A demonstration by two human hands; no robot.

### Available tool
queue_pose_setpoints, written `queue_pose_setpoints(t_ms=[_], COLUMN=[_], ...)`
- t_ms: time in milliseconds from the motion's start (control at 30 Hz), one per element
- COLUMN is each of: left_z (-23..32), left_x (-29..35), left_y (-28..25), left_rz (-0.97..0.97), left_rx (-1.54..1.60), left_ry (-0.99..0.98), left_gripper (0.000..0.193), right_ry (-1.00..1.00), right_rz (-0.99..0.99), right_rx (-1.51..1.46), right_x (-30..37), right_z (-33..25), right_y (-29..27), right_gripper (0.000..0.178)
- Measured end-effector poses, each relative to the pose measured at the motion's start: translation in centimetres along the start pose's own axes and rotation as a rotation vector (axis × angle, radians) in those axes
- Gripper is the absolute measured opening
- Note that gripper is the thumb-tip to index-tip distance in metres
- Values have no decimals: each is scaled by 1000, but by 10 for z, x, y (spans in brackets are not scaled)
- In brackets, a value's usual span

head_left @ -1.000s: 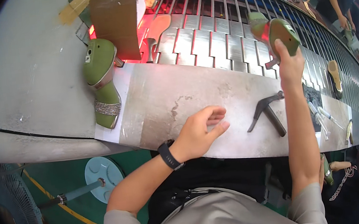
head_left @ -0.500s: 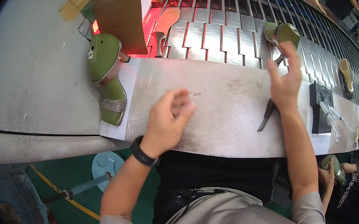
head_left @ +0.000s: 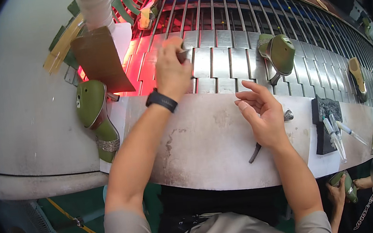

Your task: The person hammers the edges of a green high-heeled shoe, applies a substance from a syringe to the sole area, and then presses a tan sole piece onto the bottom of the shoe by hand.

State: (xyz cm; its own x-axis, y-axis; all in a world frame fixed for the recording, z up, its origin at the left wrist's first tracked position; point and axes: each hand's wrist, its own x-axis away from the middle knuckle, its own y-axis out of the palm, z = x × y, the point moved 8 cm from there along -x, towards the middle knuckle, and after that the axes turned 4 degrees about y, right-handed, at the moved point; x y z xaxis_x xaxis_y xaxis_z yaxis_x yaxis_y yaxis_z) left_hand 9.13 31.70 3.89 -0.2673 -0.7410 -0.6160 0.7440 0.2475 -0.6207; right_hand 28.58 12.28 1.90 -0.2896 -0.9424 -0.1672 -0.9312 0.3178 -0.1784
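Note:
My left hand (head_left: 172, 71) reaches over the conveyor with its fingers closed on a tan shoe sole (head_left: 176, 43) with a dark heel, mostly hidden behind the hand. Nearer the bench middle, my right hand (head_left: 267, 117) hangs with fingers loosely bent and apart, holding nothing. Partly hidden beneath it lies a hammer (head_left: 255, 153) with a dark handle; its metal head shows past the wrist side. A green heeled shoe (head_left: 93, 103) with a glittering strap lies at the left on white paper. Another green shoe (head_left: 280, 54) rests on the conveyor beyond my right hand.
The slatted metal conveyor (head_left: 217, 60) runs behind the bench (head_left: 211, 160), red-lit at the left. A brown board (head_left: 100, 59) stands by a white hose (head_left: 95, 6). Syringes (head_left: 334, 137) lie against a black block (head_left: 324, 141). At lower right, a co-worker's hands hold a green shoe (head_left: 345, 187).
My left hand has moved forward from above the bench and closed on the sole. My right hand has drawn back from near the conveyor shoe to above the hammer. The view has shifted.

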Motion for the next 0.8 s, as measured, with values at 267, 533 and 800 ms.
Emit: queue_pose_setpoints(t_ms=[267, 533, 800], left_z=[130, -215, -296], left_x=[28, -152, -202], left_y=[14, 101, 102], left_rz=[-303, 55, 67], left_rx=[596, -405, -524], left_ry=[242, -563, -748], left_gripper=[22, 104, 115], right_ry=[362, 468, 469], right_rz=[-35, 11, 78], right_rx=[-411, -667, -639], right_x=[-7, -3, 2], right_z=[20, 29, 30], right_y=[-13, -15, -22], right_gripper=[41, 28, 36])
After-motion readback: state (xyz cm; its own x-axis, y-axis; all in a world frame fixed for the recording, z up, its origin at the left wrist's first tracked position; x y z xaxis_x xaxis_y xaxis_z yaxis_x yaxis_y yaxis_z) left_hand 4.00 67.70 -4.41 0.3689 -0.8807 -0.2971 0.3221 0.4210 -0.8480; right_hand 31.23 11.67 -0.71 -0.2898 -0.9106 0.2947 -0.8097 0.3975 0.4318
